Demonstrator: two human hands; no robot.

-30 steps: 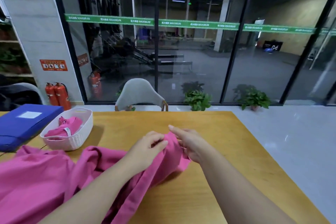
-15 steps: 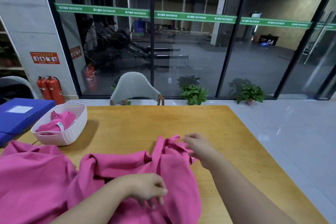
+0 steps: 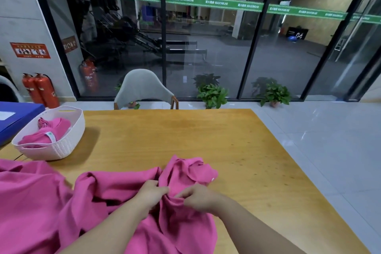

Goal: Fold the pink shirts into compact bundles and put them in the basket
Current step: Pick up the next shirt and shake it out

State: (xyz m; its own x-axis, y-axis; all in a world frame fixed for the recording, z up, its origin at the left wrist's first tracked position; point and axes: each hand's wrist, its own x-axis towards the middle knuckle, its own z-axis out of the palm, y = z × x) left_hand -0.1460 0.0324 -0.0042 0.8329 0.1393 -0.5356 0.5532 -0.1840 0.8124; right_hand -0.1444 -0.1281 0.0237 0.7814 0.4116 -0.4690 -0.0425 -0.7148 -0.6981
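A crumpled pink shirt [image 3: 123, 187] lies on the wooden table [image 3: 185, 134] in front of me, its collar end [image 3: 193, 171] bunched toward the middle. My left hand [image 3: 152, 192] and my right hand [image 3: 198, 196] sit close together on it, each pinching a fold of the cloth. More pink fabric [image 3: 31, 202] spreads over the near left of the table. A white basket [image 3: 61, 146] stands at the far left and holds a folded pink shirt [image 3: 49, 130] with a white label.
A blue folder box [image 3: 16, 117] lies behind the basket at the left edge. A grey chair [image 3: 144, 88] stands at the table's far side. Beyond are glass walls, potted plants [image 3: 212, 93] and red fire extinguishers [image 3: 41, 88]. Tiled floor runs along the table's right edge.
My right hand has drawn back from the shirt's far end toward me and now pinches the cloth beside my left hand. The view tilted down.
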